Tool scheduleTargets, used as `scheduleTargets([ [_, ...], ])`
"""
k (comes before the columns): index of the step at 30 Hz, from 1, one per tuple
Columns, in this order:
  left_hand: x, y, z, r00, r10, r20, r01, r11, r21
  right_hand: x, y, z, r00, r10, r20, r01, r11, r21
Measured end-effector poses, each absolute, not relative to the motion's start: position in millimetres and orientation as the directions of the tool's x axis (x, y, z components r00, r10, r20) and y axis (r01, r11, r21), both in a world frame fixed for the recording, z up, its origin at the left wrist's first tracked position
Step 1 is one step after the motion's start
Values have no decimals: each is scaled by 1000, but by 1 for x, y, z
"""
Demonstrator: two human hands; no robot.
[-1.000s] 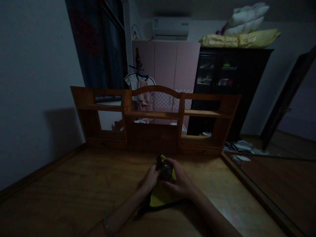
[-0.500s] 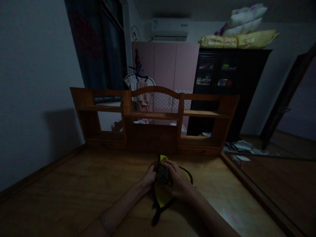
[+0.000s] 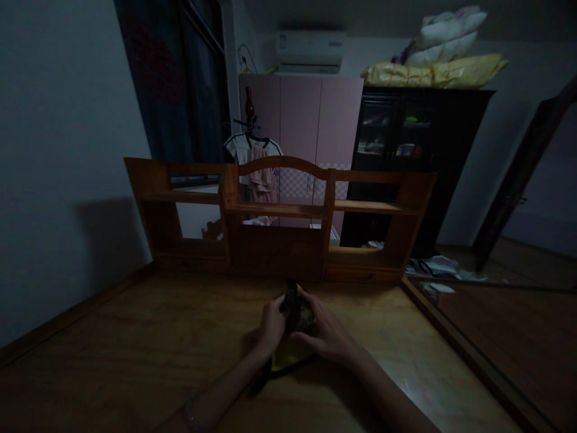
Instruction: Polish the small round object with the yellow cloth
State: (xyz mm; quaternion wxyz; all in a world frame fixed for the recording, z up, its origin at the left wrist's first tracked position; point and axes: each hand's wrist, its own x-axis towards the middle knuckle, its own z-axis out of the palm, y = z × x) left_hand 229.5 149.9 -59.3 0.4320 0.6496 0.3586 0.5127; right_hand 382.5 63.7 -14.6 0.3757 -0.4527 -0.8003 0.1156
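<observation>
Between my hands, on the wooden desktop, is a limp yellow-and-black cloth item [image 3: 286, 356] with dark edging; its exact kind is hard to make out in the dim light. My left hand [image 3: 271, 325] grips its dark upper left edge, fingers curled round. On the other side my right hand [image 3: 331, 337] holds it, with the thumb across the near side and the fingers along the far side. A dark, faintly shiny part [image 3: 303, 317] shows between the two hands. A dark strap-like end trails toward me at the lower left.
A wooden desktop [image 3: 180, 337] spreads under my arms. Along its back stands a wooden shelf unit [image 3: 279, 209] with open compartments. A wall [image 3: 67, 180] borders the left side, and a raised wooden edge [image 3: 451, 337] runs along the right.
The cloth item has turned and bunched up, its yellow part at the right now out of sight. My left hand has come up to its near left side; the trailing end has swung left.
</observation>
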Motion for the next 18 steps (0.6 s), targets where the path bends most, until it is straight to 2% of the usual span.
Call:
scheduleTargets([
  [5, 225, 156, -60, 223, 916, 335, 71, -358, 931, 382, 63, -18, -311, 811, 496, 663, 559, -498],
  [11, 229, 164, -72, 278, 942, 189, 14, -200, 980, 382, 68, -22, -287, 776, 562, 708, 567, -421],
  [18, 240, 152, -73, 424, 897, 128, -283, -3, 959, 382, 69, -19, -308, 755, 579, 735, 575, -359],
])
